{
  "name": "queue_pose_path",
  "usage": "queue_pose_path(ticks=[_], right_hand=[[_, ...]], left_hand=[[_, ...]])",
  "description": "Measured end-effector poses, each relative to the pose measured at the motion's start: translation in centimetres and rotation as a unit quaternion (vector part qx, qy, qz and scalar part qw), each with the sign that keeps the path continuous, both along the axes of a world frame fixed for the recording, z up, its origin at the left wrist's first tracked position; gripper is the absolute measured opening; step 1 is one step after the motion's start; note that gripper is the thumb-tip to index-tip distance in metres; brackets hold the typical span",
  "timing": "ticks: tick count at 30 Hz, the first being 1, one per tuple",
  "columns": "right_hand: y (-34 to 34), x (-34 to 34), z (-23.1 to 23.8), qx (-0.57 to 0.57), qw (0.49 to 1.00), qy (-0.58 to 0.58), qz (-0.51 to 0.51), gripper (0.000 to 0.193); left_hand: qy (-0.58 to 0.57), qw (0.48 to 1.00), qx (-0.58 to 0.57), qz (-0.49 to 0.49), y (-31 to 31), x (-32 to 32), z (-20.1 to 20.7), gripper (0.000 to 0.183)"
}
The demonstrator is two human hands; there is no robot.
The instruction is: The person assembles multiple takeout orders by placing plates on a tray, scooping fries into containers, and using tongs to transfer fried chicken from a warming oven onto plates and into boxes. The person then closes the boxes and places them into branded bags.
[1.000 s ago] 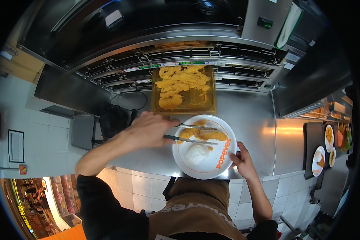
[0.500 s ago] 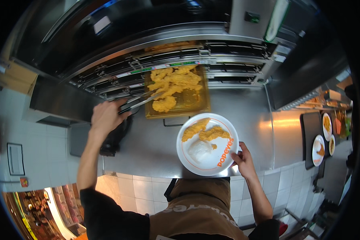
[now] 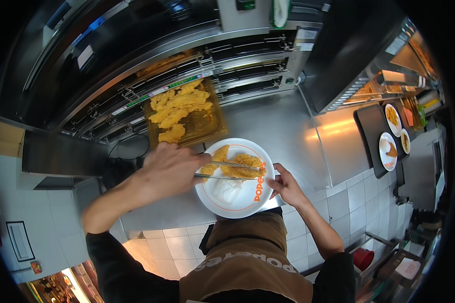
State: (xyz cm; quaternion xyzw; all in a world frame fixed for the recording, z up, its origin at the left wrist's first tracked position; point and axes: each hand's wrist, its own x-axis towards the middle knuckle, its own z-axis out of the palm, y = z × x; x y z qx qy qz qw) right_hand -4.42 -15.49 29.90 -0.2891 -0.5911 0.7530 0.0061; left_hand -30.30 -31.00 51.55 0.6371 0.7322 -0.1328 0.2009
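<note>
My left hand (image 3: 169, 169) grips metal tongs (image 3: 226, 170) that reach over a round white plate (image 3: 247, 204) with an orange ring. The tong tips close around a fried breaded chicken piece (image 3: 241, 171) on the plate. A second fried piece (image 3: 215, 156) and a white mound of rice or mash (image 3: 225, 189) also lie on the plate. My right hand (image 3: 284, 184) holds the plate's right rim at the counter's front edge. Behind the plate sits an amber clear tray (image 3: 202, 129) with several fried pieces (image 3: 179, 106).
The steel counter (image 3: 283, 131) runs right under a warming cabinet with wire racks (image 3: 247, 60). A dark tray (image 3: 371, 131) at the far right carries small plates of food (image 3: 388, 151). A black device with a cable (image 3: 117, 169) sits left of the plate. White tiles face the counter front.
My left hand came back from the amber tray with the tongs and now holds them over the plate. The view has swung, shifting everything left.
</note>
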Motion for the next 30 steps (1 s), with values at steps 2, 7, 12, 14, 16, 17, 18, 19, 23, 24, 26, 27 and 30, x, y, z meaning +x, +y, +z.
queue_pose_path(ticks=[2, 7, 12, 14, 16, 17, 18, 19, 23, 24, 26, 27, 30], right_hand=[[0.4, 1.5, -0.3, -0.008, 1.000, 0.009, -0.010, 0.033], [2.1, 7.4, -1.4, -0.044, 0.994, -0.002, -0.099, 0.032], [5.8, 15.0, -2.6, -0.056, 0.962, 0.010, -0.266, 0.031], [8.3, 18.1, -3.4, -0.071, 0.939, 0.027, -0.335, 0.033], [11.1, 20.9, -5.0, -0.037, 0.920, 0.012, -0.390, 0.036], [12.8, 22.4, -6.1, -0.020, 0.911, 0.021, -0.411, 0.037], [14.5, 23.8, -7.4, -0.016, 0.896, 0.005, -0.444, 0.037], [16.2, 25.0, -8.9, -0.009, 0.882, 0.001, -0.472, 0.037], [23.7, 29.9, -15.0, 0.058, 0.844, -0.007, -0.533, 0.029], [25.2, 30.8, -16.2, 0.050, 0.831, -0.026, -0.553, 0.027], [28.8, 32.2, -17.9, 0.087, 0.825, -0.048, -0.557, 0.020], [30.5, 32.3, -18.5, 0.087, 0.817, -0.057, -0.567, 0.019], [34.3, 31.9, -19.4, 0.058, 0.794, -0.058, -0.603, 0.018]], left_hand=[[0.018, 1.000, 0.019, 0.005, 0.1, 0.0, 0.5, 0.050], [-0.114, 0.963, 0.168, 0.178, -3.0, -2.8, 0.2, 0.069], [-0.369, 0.835, 0.277, 0.301, -4.8, -1.4, -6.0, 0.076], [-0.422, 0.804, 0.286, 0.307, -4.2, 2.1, -9.1, 0.088], [-0.518, 0.742, 0.280, 0.321, -2.4, 6.3, -11.9, 0.089], [-0.536, 0.735, 0.253, 0.329, -1.1, 8.3, -13.0, 0.090], [-0.585, 0.703, 0.225, 0.337, 0.4, 10.3, -14.0, 0.088], [-0.573, 0.713, 0.220, 0.339, 1.9, 12.5, -15.0, 0.088], [-0.584, 0.715, 0.183, 0.337, 9.1, 20.4, -17.8, 0.089], [-0.583, 0.714, 0.188, 0.340, 10.9, 22.3, -18.1, 0.089], [-0.591, 0.708, 0.204, 0.327, 14.9, 25.3, -18.7, 0.090], [-0.578, 0.715, 0.199, 0.340, 16.8, 26.6, -18.8, 0.092], [-0.564, 0.719, 0.197, 0.355, 21.6, 29.8, -18.3, 0.096]])
